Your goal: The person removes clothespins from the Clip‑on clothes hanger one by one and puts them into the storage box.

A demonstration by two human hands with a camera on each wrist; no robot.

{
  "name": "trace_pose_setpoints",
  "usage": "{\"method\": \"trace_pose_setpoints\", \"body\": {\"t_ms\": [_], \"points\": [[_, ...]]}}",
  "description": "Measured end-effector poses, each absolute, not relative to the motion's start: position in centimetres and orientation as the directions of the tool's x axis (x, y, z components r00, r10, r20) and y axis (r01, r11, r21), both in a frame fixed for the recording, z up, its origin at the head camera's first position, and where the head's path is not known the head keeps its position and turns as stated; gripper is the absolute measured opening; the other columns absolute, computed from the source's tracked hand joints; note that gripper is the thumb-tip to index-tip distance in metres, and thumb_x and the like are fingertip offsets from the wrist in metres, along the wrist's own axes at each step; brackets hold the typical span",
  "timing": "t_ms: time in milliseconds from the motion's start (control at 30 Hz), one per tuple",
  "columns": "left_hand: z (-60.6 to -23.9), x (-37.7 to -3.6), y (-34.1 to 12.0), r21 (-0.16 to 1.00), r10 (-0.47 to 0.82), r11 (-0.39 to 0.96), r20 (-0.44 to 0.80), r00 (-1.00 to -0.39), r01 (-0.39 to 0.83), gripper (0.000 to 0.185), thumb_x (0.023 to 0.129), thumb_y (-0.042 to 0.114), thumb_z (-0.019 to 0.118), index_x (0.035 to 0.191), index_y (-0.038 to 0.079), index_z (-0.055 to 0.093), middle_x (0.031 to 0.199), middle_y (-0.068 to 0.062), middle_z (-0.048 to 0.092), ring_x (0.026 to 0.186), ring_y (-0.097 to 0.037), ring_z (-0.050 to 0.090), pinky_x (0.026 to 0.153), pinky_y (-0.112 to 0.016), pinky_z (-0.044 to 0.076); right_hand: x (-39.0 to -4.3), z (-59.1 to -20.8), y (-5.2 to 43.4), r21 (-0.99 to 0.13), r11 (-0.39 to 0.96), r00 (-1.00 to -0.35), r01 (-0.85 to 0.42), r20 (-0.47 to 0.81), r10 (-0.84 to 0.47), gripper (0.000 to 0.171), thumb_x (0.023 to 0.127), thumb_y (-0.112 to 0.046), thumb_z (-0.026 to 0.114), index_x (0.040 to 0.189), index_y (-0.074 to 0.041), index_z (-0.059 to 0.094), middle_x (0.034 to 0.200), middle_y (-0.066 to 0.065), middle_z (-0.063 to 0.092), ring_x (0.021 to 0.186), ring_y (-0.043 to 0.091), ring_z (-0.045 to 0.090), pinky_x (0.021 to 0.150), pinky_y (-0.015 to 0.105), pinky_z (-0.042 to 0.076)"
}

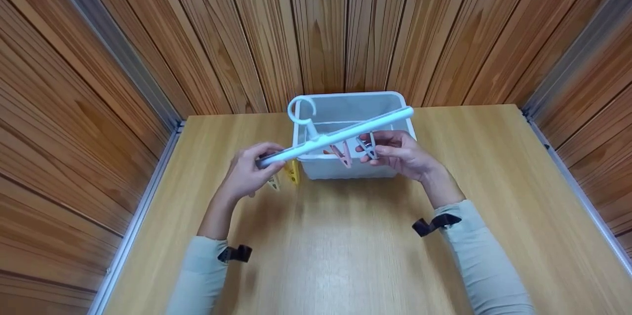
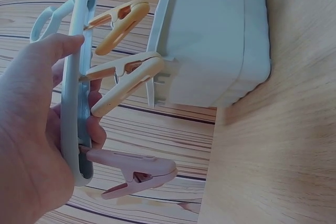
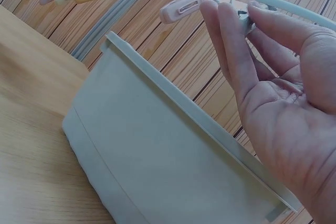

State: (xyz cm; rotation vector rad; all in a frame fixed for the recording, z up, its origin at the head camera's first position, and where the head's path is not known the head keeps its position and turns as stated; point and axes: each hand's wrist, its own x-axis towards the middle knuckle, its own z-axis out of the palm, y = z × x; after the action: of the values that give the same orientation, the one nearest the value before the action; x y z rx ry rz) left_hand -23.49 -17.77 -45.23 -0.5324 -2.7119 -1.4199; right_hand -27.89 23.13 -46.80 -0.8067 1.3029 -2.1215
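A light-blue plastic clip hanger is held tilted above the front of a white bin, its hook upward and its right end higher. My left hand grips its left end, thumb on the near side. A mauve clothespin, a cream clothespin and a yellow clothespin hang from that half. Further right hangs a pink clothespin. Just beyond it, my right hand pinches a grey clothespin right under the bar; in the right wrist view, the fingers mostly hide it.
The white plastic bin stands on the wooden table near the back, behind the hanger. Wood-plank walls rise at the back and both sides, with metal rails in the corners.
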Motion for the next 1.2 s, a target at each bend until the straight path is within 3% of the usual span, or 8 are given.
{"method": "trace_pose_setpoints", "body": {"t_ms": [133,333,500,600,700,1200], "points": [[-45.32,-23.48,-17.82,0.797,0.283,0.523,0.171,-0.944,0.302,0.030,0.107,0.028,0.079,0.135,0.015,0.078,0.119,-0.010,0.081,0.103,-0.025,0.070,0.091,-0.038,0.056,-27.72,-46.71,23.06,-0.898,-0.415,-0.690,0.149,0.206,-0.694,0.046,0.115,0.006,0.043,0.141,-0.011,0.076,0.137,0.004,0.080,0.107,0.020,0.087,0.093,0.027,0.068],[-45.37,-23.32,-17.78,0.783,0.287,0.541,0.172,-0.942,0.308,0.029,0.107,0.026,0.078,0.134,0.015,0.078,0.117,-0.011,0.082,0.100,-0.024,0.071,0.086,-0.035,0.056,-27.62,-46.78,22.98,-0.899,-0.408,-0.655,0.159,0.213,-0.725,0.044,0.115,0.009,0.044,0.146,-0.006,0.072,0.134,0.011,0.084,0.109,0.019,0.087,0.096,0.028,0.067],[-45.42,-23.22,-17.84,0.783,0.291,0.547,0.152,-0.945,0.295,0.029,0.108,0.027,0.077,0.135,0.016,0.078,0.116,-0.011,0.081,0.097,-0.023,0.068,0.070,-0.028,0.056,-27.54,-46.83,23.11,-0.898,-0.402,-0.629,0.180,0.209,-0.749,0.042,0.116,0.007,0.047,0.151,-0.003,0.067,0.134,0.011,0.083,0.107,0.018,0.086,0.098,0.029,0.067],[-45.36,-23.18,-17.88,0.786,0.292,0.547,0.143,-0.946,0.288,0.029,0.109,0.028,0.076,0.135,0.016,0.077,0.115,-0.010,0.080,0.096,-0.024,0.068,0.067,-0.028,0.055,-27.51,-46.82,23.25,-0.907,-0.386,-0.636,0.170,0.198,-0.746,0.041,0.115,0.006,0.051,0.149,-0.006,0.069,0.133,0.008,0.082,0.103,0.017,0.086,0.096,0.028,0.068],[-45.28,-23.19,-17.96,0.786,0.292,0.547,0.142,-0.946,0.287,0.029,0.109,0.028,0.076,0.136,0.016,0.077,0.116,-0.010,0.080,0.098,-0.024,0.068,0.076,-0.030,0.055,-27.52,-46.83,23.38,-0.921,-0.363,-0.642,0.143,0.192,-0.742,0.040,0.114,0.005,0.053,0.146,-0.010,0.071,0.131,0.004,0.082,0.100,0.014,0.085,0.093,0.026,0.068],[-45.20,-23.20,-17.96,0.742,0.295,0.577,0.200,-0.934,0.341,0.028,0.107,0.026,0.079,0.132,0.015,0.080,0.124,-0.008,0.082,0.104,-0.024,0.071,0.093,-0.038,0.055,-27.65,-47.20,23.70,-0.937,-0.324,-0.629,0.132,0.173,-0.758,0.041,0.112,0.002,0.060,0.150,-0.012,0.067,0.122,0.004,0.086,0.099,0.013,0.085,0.091,0.026,0.068]]}}
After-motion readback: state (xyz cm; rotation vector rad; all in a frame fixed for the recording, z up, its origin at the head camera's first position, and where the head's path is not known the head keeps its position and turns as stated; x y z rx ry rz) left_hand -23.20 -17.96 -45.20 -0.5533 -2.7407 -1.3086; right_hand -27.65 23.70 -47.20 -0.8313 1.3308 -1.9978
